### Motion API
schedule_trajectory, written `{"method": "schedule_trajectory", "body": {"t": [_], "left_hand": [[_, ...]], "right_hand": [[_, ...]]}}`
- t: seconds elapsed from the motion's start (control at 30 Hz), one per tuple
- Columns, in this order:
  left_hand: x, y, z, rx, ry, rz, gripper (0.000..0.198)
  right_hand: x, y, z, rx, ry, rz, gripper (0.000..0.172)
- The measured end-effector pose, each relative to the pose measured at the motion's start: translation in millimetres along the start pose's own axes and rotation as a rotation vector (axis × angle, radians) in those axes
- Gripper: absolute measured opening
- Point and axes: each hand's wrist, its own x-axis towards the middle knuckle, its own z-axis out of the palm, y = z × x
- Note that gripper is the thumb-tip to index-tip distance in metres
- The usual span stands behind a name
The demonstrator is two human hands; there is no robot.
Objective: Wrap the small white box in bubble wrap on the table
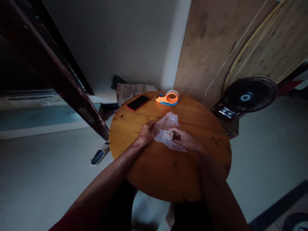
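A small white box (167,135) with red print lies on a sheet of clear bubble wrap (171,120) at the middle of the round wooden table. My left hand (147,132) pinches the left edge of the wrap. From the right, my right hand (184,138) holds the box between thumb and fingers, with wrap bunched under and beside it. The far side of the box is hidden by the wrap. Beyond the wrap stands an orange and blue tape dispenser (169,98) with a roll of tape on it.
The round table (166,173) carries a phone (138,102) with a red edge at its far left. Behind it sits a printed sack (134,89) by the wall. A black fan (247,96) stands to the right. A dark door frame (72,93) rises at left.
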Motion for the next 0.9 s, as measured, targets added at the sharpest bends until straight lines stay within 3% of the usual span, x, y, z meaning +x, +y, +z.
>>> {"method": "schedule_trajectory", "body": {"t": [0.2, 0.47, 0.6, 0.77, 0.9], "left_hand": [[3, -12, 1.1, 0.120, 0.078, 0.012, 0.034], [-5, 3, -0.9, 0.253, 0.096, 0.376, 0.038], [-10, 13, -3.7, 0.300, 0.054, 0.468, 0.037], [-12, 21, -3.1, 0.332, -0.113, 0.471, 0.022], [-11, 18, -1.2, 0.347, -0.103, 0.387, 0.022]], "right_hand": [[2, 1, 2, -0.011, 0.021, 0.040, 0.035], [0, -3, 2, -0.042, 0.009, -0.034, 0.033], [2, -1, 1, -0.049, -0.006, -0.045, 0.034], [3, 0, 1, -0.021, -0.032, -0.056, 0.038], [4, 3, 1, -0.021, -0.023, -0.064, 0.041]]}}
